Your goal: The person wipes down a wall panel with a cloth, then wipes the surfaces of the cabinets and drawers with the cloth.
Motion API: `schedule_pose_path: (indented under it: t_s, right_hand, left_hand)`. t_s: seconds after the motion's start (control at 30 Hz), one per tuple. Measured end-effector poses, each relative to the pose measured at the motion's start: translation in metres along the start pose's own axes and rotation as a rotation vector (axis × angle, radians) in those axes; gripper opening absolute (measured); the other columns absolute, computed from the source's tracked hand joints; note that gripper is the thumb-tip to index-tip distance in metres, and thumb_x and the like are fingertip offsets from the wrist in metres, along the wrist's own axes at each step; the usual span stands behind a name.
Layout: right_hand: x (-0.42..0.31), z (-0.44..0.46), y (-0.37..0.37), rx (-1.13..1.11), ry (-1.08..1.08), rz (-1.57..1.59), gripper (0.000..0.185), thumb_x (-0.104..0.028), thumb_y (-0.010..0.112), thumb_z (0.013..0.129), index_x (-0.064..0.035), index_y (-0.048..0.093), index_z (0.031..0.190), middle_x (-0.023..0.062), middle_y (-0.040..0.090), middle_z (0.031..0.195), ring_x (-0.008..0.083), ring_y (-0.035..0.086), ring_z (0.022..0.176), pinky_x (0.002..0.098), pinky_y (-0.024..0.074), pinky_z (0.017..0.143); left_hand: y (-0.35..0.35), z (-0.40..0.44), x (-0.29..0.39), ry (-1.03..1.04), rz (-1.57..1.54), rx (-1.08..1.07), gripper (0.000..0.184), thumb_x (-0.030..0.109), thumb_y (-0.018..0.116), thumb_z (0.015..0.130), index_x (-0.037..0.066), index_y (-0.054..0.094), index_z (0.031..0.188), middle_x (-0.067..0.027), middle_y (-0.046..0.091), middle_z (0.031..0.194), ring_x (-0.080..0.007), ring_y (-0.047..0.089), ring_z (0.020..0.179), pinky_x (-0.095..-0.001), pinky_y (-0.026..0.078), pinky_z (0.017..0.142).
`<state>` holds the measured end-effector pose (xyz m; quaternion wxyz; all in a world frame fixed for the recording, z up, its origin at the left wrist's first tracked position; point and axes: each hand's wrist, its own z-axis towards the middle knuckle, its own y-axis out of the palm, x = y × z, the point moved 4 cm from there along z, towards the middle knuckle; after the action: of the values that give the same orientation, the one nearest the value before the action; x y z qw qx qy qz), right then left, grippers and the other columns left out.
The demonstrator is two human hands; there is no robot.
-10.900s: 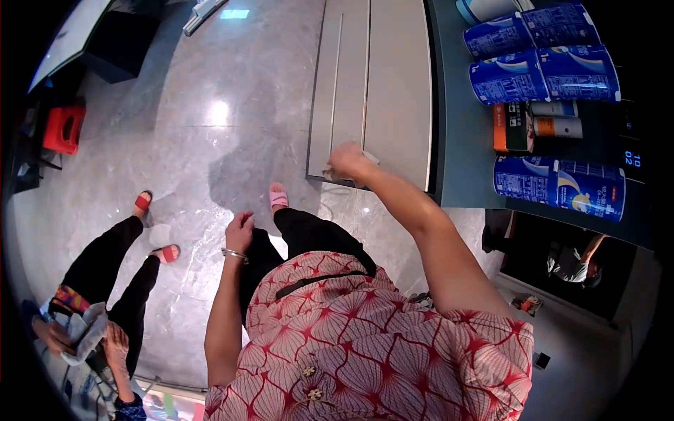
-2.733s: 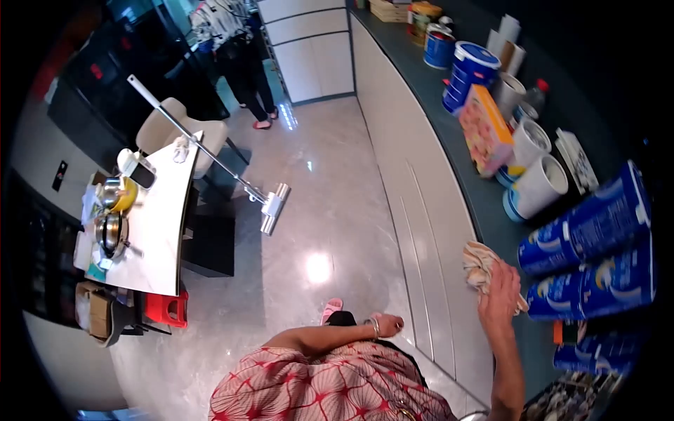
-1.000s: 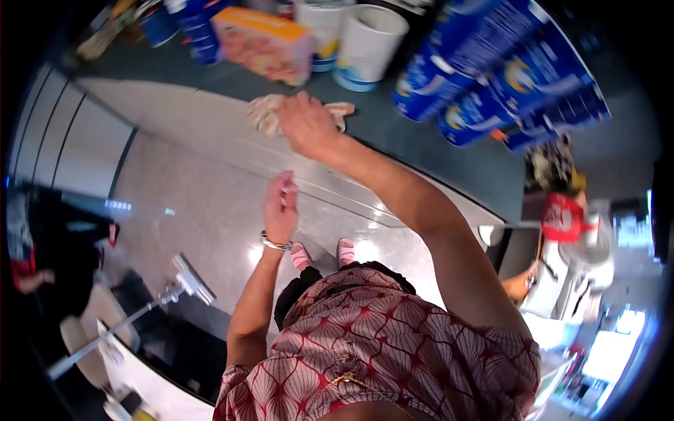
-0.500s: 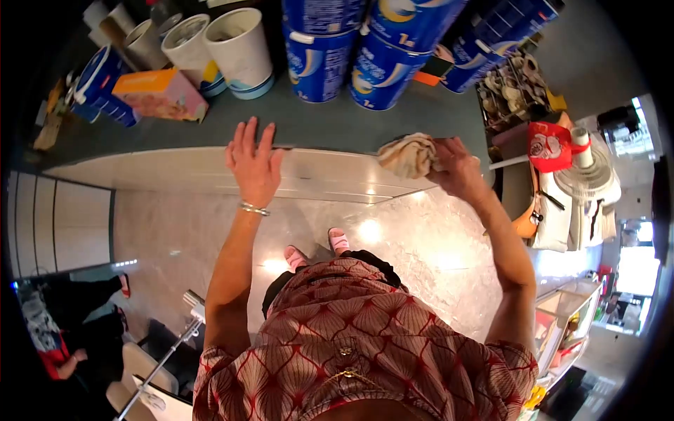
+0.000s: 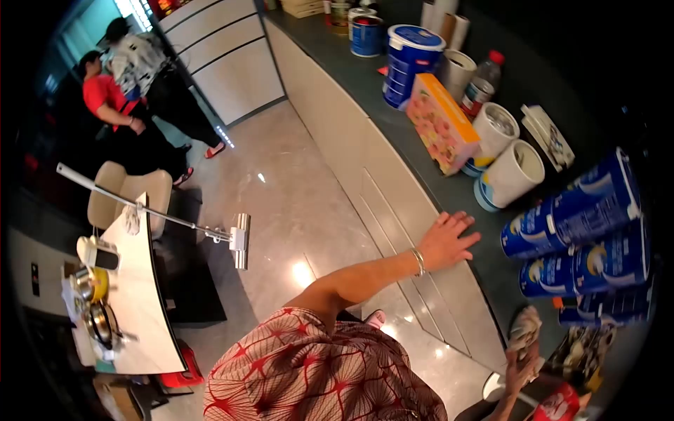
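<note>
My left hand (image 5: 448,241), with a bracelet at the wrist, has its fingers spread at the front edge of the dark countertop (image 5: 421,167) and holds nothing. At the counter's near end, lower right, my right hand (image 5: 519,368) grips a pale striped cloth (image 5: 525,328). Stacked blue cans (image 5: 595,256) stand close beyond the cloth. Farther along the counter are a white cup (image 5: 518,168), an orange and pink box (image 5: 441,125) and a blue bucket (image 5: 411,62).
Two people (image 5: 140,77) are at the upper left. A long-handled mop (image 5: 239,241) leans across a beige chair (image 5: 126,189). A white-topped table (image 5: 144,309) holds pots. Drawers (image 5: 379,203) run below the counter; a red bag (image 5: 558,405) is at lower right.
The view has swung back along the counter. The cloth, earlier wiped along the cabinet front and counter edge, is now at the counter's near end, still in my right hand. A second person has come into clear view.
</note>
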<state>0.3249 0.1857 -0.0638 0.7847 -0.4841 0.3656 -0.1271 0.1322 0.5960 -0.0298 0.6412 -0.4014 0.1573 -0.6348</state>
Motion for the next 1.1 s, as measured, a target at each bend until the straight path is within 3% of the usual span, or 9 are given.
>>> schedule_pose_path:
  t_s: [0.1, 0.3, 0.37, 0.53, 0.77, 0.83, 0.9, 0.97, 1.1]
  right_hand:
    - [-0.117, 0.031, 0.014, -0.113, -0.142, -0.128, 0.073, -0.050, 0.056, 0.081, 0.0010, 0.039, 0.130, 0.0191, 0.044, 0.131, 0.0368, 0.039, 0.122, 0.0433, 0.0264, 0.102]
    - [-0.162, 0.067, 0.060, -0.251, -0.181, 0.382, 0.049, -0.026, 0.055, 0.084, 0.0001, 0.044, 0.125, 0.0182, 0.046, 0.129, 0.0383, 0.040, 0.121, 0.0455, 0.0290, 0.100]
    - [-0.199, 0.079, 0.068, -0.229, -0.512, -0.077, 0.042, -0.021, 0.052, 0.085, -0.0020, 0.046, 0.123, 0.0188, 0.047, 0.127, 0.0401, 0.042, 0.120, 0.0478, 0.0292, 0.100]
    - [-0.243, 0.110, 0.109, -0.179, -0.770, -0.013, 0.041, -0.027, 0.050, 0.087, -0.0026, 0.049, 0.120, 0.0216, 0.048, 0.126, 0.0417, 0.041, 0.118, 0.0504, 0.0274, 0.099]
    - [-0.348, 0.150, 0.149, -0.344, -0.756, -0.047, 0.044, -0.020, 0.049, 0.077, -0.0011, 0.049, 0.117, 0.0175, 0.044, 0.130, 0.0394, 0.035, 0.123, 0.0495, 0.0248, 0.100]
    - [-0.365, 0.168, 0.165, -0.331, -0.837, -0.021, 0.045, -0.014, 0.051, 0.074, -0.0013, 0.049, 0.117, 0.0158, 0.045, 0.129, 0.0378, 0.033, 0.125, 0.0485, 0.0245, 0.101]
    - [-0.381, 0.179, 0.181, -0.270, -1.002, 0.010, 0.050, -0.004, 0.054, 0.067, -0.0018, 0.050, 0.117, 0.0153, 0.044, 0.129, 0.0358, 0.033, 0.126, 0.0478, 0.0250, 0.101]
    - [-0.406, 0.189, 0.195, -0.264, -1.001, -0.095, 0.058, 0.004, 0.057, 0.058, -0.0025, 0.051, 0.116, 0.0136, 0.043, 0.130, 0.0336, 0.033, 0.127, 0.0477, 0.0264, 0.100]
    - [-0.429, 0.201, 0.220, -0.188, -1.057, -0.186, 0.059, 0.006, 0.059, 0.055, -0.0039, 0.052, 0.113, 0.0116, 0.042, 0.130, 0.0322, 0.033, 0.127, 0.0472, 0.0270, 0.099]
  left_hand:
    - [0.005, -0.003, -0.005, -0.021, -0.037, -0.007, 0.049, 0.040, 0.063, 0.073, 0.018, 0.053, 0.115, -0.0122, 0.045, 0.125, -0.0297, 0.038, 0.119, -0.0475, 0.031, 0.094]
    - [-0.030, -0.004, -0.005, -0.101, -0.252, 0.011, 0.047, 0.032, 0.060, 0.078, 0.009, 0.048, 0.118, -0.0128, 0.042, 0.128, -0.0318, 0.034, 0.121, -0.0480, 0.028, 0.098]
    - [-0.081, -0.008, 0.002, -0.094, -0.274, 0.180, 0.041, 0.025, 0.056, 0.081, 0.009, 0.049, 0.118, -0.0143, 0.040, 0.130, -0.0347, 0.034, 0.120, -0.0473, 0.026, 0.099]
    - [-0.235, -0.038, 0.007, -0.072, -0.244, 0.478, 0.037, 0.026, 0.050, 0.083, 0.006, 0.052, 0.115, -0.0167, 0.039, 0.130, -0.0369, 0.031, 0.121, -0.0474, 0.026, 0.099]
    - [-0.386, -0.104, 0.058, 0.354, 0.097, 1.318, 0.023, 0.028, 0.050, 0.087, 0.019, 0.057, 0.106, -0.0122, 0.043, 0.123, -0.0329, 0.040, 0.111, -0.0470, 0.034, 0.087]
    - [-0.414, -0.105, 0.082, 0.535, 0.255, 1.381, 0.027, 0.020, 0.052, 0.088, 0.021, 0.057, 0.114, -0.0086, 0.044, 0.126, -0.0283, 0.038, 0.117, -0.0429, 0.037, 0.086]
    - [-0.445, -0.108, 0.105, 0.812, 0.332, 1.300, 0.028, 0.019, 0.054, 0.086, 0.004, 0.057, 0.109, -0.0091, 0.056, 0.111, -0.0226, 0.052, 0.095, -0.0387, 0.041, 0.088]
    - [-0.463, -0.090, 0.096, 1.412, -0.350, 1.157, 0.024, 0.021, 0.051, 0.088, 0.005, 0.063, 0.101, -0.0088, 0.059, 0.106, -0.0233, 0.053, 0.092, -0.0380, 0.041, 0.088]
    - [-0.486, -0.110, 0.086, 1.079, -0.520, 1.058, 0.020, 0.020, 0.052, 0.086, 0.004, 0.064, 0.091, -0.0089, 0.062, 0.093, -0.0220, 0.054, 0.086, -0.0362, 0.041, 0.085]
